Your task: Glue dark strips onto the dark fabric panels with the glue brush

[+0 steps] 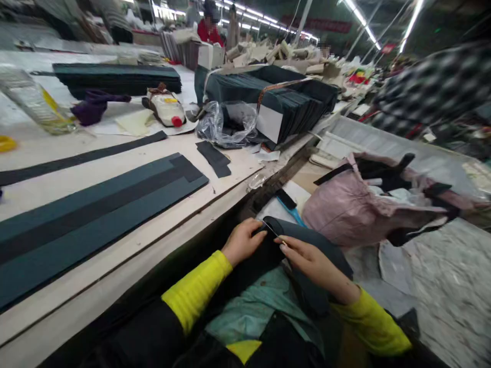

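Pinching the near end of a thin, pale tool point(274, 233) between thumb and fingers, the right hand point(307, 258) is closed above the lap. The left hand point(245, 241) is partly curled at the tool's far end, beside the rolled edge of a dark sheet point(312, 236); whether it grips the tool, the sheet or both, I cannot tell. The sheet lies over the lap, running under the right forearm, with a crumpled teal cloth point(264, 301) below the hands.

Just beyond the sheet is a blue brush point(290, 207) with dark bristles, and right of it a pink bag point(345, 204) stands open, stuffed with white and black pieces.

On the pale tabletop point(232, 190) to the left, a long dark panel point(76, 220) lies flat with a darker band along its middle. A narrow dark strip point(88, 156) lies behind it, and a small dark piece point(215, 159) near its far end. Farther back are a tied bundle of dark panels point(268, 97) with a clear plastic bag point(226, 122) in front, a white bottle with a red cap point(167, 108), a purple cloth point(93, 108) and a low dark stack point(115, 79). At the upper right, a person in a checked sleeve point(433, 89) leans in, blurred
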The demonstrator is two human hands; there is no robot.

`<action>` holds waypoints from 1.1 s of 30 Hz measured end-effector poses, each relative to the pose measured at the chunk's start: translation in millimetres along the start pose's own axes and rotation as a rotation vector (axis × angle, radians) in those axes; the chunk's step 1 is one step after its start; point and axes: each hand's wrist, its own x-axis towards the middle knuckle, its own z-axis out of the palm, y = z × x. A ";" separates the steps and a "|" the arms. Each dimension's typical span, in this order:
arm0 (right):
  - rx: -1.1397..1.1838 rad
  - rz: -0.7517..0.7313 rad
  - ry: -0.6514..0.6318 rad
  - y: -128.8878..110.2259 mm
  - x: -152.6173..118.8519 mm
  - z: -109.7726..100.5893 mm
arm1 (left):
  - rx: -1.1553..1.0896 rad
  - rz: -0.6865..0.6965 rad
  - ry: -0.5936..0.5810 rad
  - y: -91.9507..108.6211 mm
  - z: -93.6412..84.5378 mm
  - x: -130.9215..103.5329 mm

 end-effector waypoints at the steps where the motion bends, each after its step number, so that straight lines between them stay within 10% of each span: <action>1: -0.112 -0.018 0.031 -0.9 -0.6 -2.0 | 0.012 0.010 -0.004 1.5 -1.8 -0.3; 9: 0.149 0.050 -0.069 -8.6 4.7 -7.2 | 0.136 0.071 -0.003 13.5 -13.8 -1.3; 17: 0.019 -0.010 0.142 -11.8 3.0 5.9 | 0.325 0.075 -0.005 28.7 -22.2 -2.0; 27: 0.584 0.076 -0.086 -25.6 -3.4 18.0 | 0.097 -0.129 -0.144 27.1 -29.9 3.3; 33: 0.680 0.130 -0.137 -34.1 1.4 23.3 | 0.362 -0.165 -0.190 38.3 -28.4 1.6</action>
